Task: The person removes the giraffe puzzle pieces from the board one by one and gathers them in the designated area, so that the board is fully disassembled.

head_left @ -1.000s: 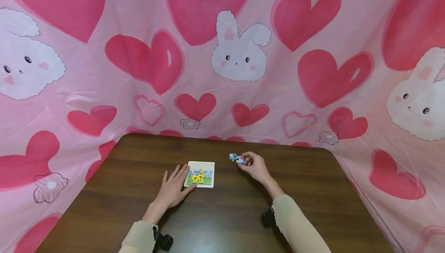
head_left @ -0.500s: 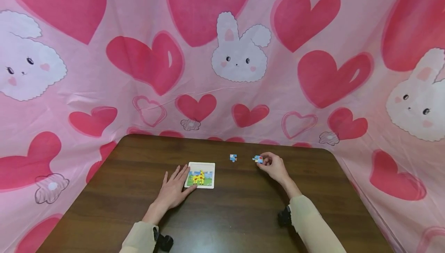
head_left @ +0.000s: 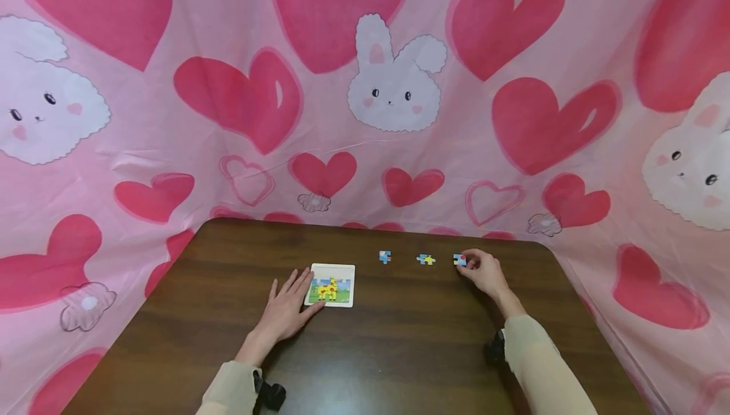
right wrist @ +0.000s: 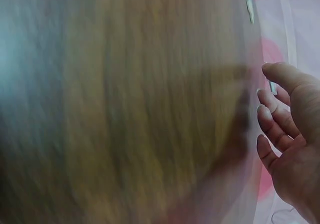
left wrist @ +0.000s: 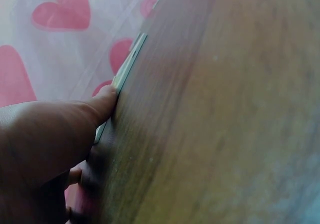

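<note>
My left hand lies with straight fingers on the left side of a small white-framed puzzle board. Yellow giraffe pieces fill its lower part, and a pale strip shows at the top. In the left wrist view the thumb touches the board's edge. Far to the right, my right hand pinches a blue puzzle piece with a red spot between thumb and fingers. Left of it, a blue and yellow puzzle piece and a blue and white puzzle piece lie apart on the table.
The brown wooden table has rounded far corners. A pink curtain with hearts and rabbits hangs behind and along both sides. Each wrist bears a black camera, such as the left wrist camera.
My right hand has moved right with the red-spotted piece. The joined pieces have come apart, leaving first one, then a second piece behind on the table. My left hand stays on the board.
</note>
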Tool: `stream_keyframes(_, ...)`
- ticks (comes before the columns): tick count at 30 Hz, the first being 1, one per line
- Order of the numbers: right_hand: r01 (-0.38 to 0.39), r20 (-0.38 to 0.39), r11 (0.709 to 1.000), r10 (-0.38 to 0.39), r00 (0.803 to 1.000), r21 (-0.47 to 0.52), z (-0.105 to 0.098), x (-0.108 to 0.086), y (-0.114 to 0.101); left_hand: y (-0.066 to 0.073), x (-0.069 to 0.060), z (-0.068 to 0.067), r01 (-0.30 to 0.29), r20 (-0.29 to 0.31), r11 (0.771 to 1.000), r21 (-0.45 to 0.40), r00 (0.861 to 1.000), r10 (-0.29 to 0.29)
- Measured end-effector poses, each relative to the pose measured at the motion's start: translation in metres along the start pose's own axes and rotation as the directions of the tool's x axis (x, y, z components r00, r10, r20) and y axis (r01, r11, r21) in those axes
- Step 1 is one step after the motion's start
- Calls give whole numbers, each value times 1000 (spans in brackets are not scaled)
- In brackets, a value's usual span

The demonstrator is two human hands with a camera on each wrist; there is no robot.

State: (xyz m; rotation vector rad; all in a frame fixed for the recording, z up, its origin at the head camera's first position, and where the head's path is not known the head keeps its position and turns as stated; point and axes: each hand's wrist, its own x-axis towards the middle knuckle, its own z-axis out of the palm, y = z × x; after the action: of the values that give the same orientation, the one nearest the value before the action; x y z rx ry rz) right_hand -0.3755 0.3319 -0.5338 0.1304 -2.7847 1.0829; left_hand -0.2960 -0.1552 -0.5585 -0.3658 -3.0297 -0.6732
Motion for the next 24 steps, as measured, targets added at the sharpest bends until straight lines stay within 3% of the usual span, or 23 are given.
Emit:
stream_keyframes(8,-7,12,1000,7,1000,-24,-14,0,13,4,1,-4,15,20,1000,1,1000,-15)
stream_keyframes(17,-2,7,999,2,1000,-40,-11,-1,17,2,1,-5,14,35,1000,1,999,-14)
stream_keyframes(24,-27,7,999,28,1000,-42,-6,-3,15,-3,2,-7,-2,12,1000,-11,1000,2)
